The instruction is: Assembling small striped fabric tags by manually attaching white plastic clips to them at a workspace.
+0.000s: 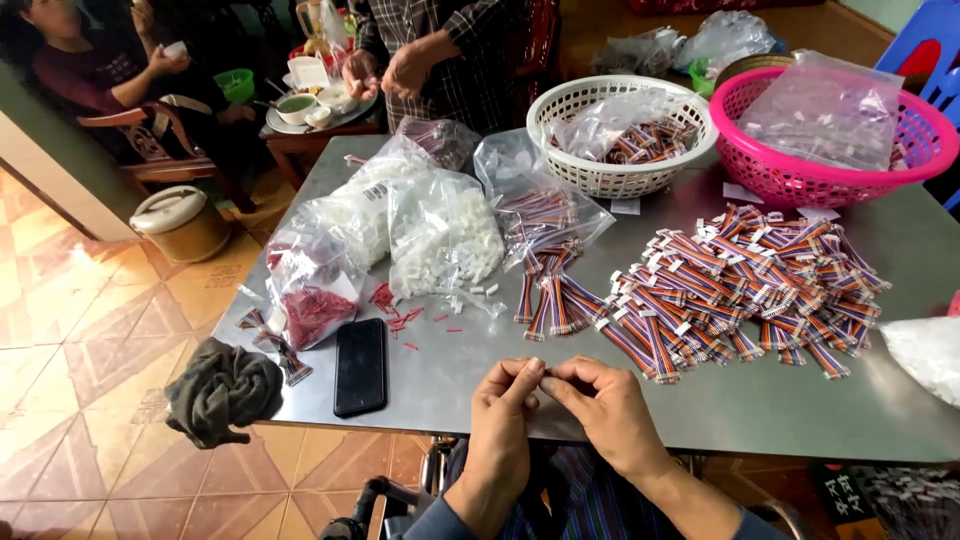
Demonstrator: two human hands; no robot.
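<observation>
Lower centre: left hand and right hand are pinching together a tiny part, too small to identify. It is risking slipping onto the grey metal worktop, since only fingertips are gripping it.

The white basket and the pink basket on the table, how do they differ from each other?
The white basket is smaller and stands nearer the table's middle; the pink basket is wider and sits at the far right corner. The white basket holds a clear bag with striped ribbon cables showing; the pink basket holds a clear bag of small white pieces. Both are round plastic baskets with latticed walls, standing upright on the grey table.
</observation>
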